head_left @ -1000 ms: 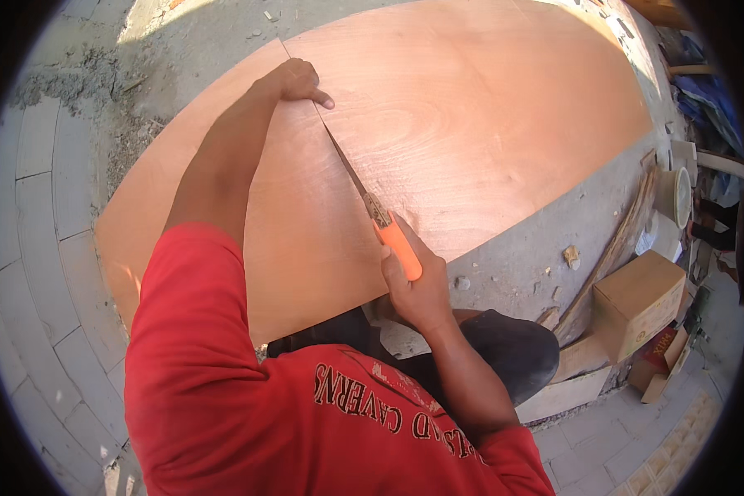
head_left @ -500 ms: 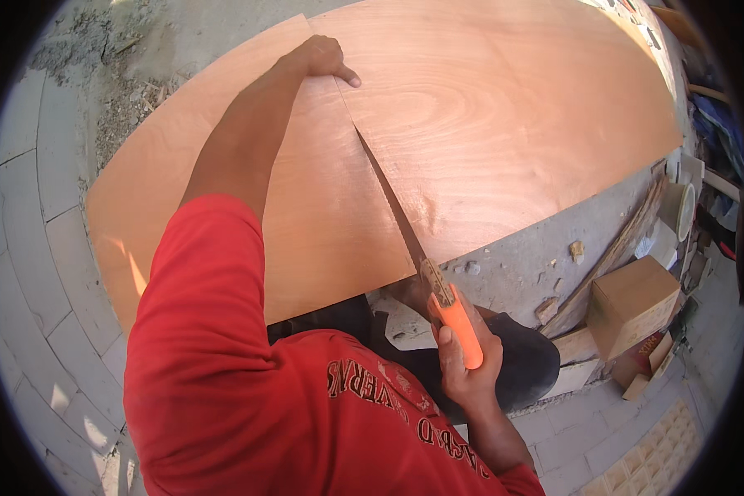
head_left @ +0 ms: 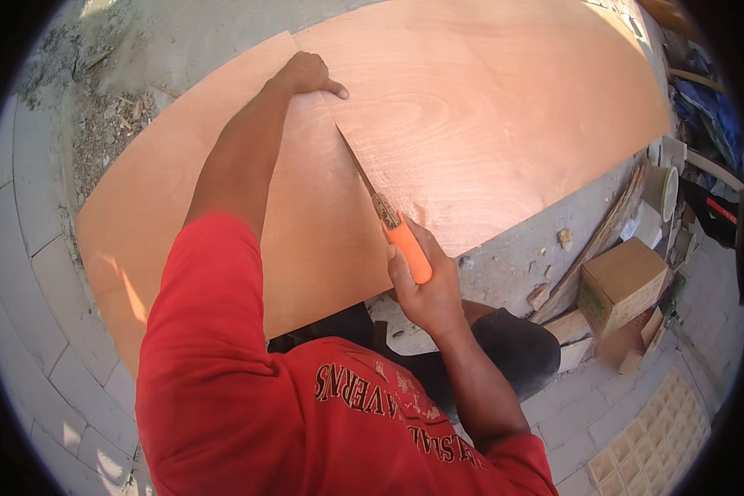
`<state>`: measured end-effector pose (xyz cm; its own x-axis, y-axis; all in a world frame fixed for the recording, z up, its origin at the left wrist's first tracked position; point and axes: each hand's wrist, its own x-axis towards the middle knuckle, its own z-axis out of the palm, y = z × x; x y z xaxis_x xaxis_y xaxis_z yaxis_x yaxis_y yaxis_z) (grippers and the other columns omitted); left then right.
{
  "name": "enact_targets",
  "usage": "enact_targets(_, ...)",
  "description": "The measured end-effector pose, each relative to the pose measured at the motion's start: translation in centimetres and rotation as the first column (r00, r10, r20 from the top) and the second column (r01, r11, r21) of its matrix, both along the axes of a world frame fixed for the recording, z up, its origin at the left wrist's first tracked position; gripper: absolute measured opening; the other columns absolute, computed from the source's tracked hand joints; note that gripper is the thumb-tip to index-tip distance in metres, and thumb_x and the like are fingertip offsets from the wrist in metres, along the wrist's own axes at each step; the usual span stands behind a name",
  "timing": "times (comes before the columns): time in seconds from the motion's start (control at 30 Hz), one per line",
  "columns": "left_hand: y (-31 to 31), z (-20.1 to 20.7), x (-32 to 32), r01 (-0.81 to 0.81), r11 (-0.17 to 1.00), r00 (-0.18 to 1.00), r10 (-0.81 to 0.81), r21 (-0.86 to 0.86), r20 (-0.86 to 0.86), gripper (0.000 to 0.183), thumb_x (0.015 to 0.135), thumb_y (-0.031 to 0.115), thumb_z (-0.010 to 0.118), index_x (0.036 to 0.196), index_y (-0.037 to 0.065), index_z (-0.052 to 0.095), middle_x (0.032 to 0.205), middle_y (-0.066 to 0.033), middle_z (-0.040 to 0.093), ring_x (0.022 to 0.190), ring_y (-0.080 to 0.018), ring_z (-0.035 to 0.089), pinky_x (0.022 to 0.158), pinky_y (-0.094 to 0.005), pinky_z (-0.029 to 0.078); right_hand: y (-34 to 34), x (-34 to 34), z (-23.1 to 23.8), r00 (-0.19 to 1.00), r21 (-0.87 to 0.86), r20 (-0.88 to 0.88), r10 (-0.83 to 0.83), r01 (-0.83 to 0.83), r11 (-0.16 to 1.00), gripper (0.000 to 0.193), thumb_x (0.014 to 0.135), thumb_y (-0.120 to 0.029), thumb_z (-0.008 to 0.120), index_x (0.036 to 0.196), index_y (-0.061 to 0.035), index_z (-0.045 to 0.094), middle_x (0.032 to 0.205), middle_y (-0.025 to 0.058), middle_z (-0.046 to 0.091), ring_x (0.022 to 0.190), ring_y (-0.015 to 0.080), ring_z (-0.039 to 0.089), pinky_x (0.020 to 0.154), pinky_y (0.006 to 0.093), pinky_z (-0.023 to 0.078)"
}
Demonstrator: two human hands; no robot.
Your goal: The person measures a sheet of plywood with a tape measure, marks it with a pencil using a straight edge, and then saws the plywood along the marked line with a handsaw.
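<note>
A large reddish-brown plywood sheet (head_left: 504, 107) lies across the floor and over my lap, split by a long cut from its near edge. My right hand (head_left: 432, 285) is closed round the orange handle of a handsaw (head_left: 361, 169), whose narrowing dark blade sits in the cut. Part of the blade is below the sheet and hidden. Further up, my left hand (head_left: 310, 74) presses on the plywood's left portion. Its thumb reaches over the cut line, apart from the other fingers, which are partly hidden behind the knuckles.
Right of the sheet stands a cardboard box (head_left: 624, 283), with a long wooden board (head_left: 595, 240) beside it and a round pale container (head_left: 660, 192) behind. A beige grid-patterned panel (head_left: 653, 434) lies at the lower right. Rubble (head_left: 116, 124) is scattered at the far left.
My right hand has pushed the saw forward, up and left along the cut, so less blade shows above the sheet. My left hand still presses on the plywood.
</note>
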<state>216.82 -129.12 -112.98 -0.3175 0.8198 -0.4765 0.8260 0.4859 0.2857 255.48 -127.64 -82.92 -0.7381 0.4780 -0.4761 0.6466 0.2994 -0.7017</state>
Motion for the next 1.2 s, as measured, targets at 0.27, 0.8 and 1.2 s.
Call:
enact_targets(0.27, -1.9, 4.3, -1.2, -0.034, 0.996, 0.999, 0.035, 0.081, -0.020, 0.090, 0.067, 0.092, 0.063, 0.071, 0.003, 0.077, 0.075, -0.0147, 0.073, 0.077, -0.0309, 0.071, 0.078, -0.0424, 0.056, -1.3, -0.8, 4.9, 0.999, 0.002, -0.027, 0.025, -0.025, 1.000, 0.053, 0.097, -0.015, 0.067, 0.146, 0.0017, 0.052, 0.123, 0.0236, 0.071, 0.105, 0.0291, 0.075, 0.089, 0.0387, 0.058)
enact_targets(0.8, -1.7, 12.1, -3.8, 0.067, 0.991, 0.975, -0.041, 0.116, -0.221, 0.096, 0.073, 0.095, 0.052, 0.071, 0.002, 0.076, 0.071, -0.0140, 0.070, 0.079, -0.0311, 0.070, 0.079, -0.0402, 0.055, -1.4, 2.8, 8.8, 0.999, -0.062, -0.001, -0.034, 0.034, 0.998, 0.050, 0.097, -0.017, 0.068, 0.142, 0.0006, 0.056, 0.111, 0.0215, 0.073, 0.092, 0.0202, 0.074, 0.082, 0.0361, 0.057)
enact_targets(1.2, -4.6, 13.0, -3.4, 0.160, 0.987, 0.917, -0.142, 0.018, -0.372, 0.102, 0.080, 0.095, 0.039, 0.069, -0.001, 0.075, 0.079, -0.0210, 0.074, 0.078, -0.0365, 0.072, 0.072, -0.0470, 0.053, -5.2, 10.9, 12.1, 0.982, -0.001, -0.190, -0.012, 0.012, 1.000, 0.055, 0.103, -0.025, 0.062, 0.143, 0.0106, 0.051, 0.126, 0.0238, 0.071, 0.116, 0.0283, 0.071, 0.100, 0.0357, 0.054)
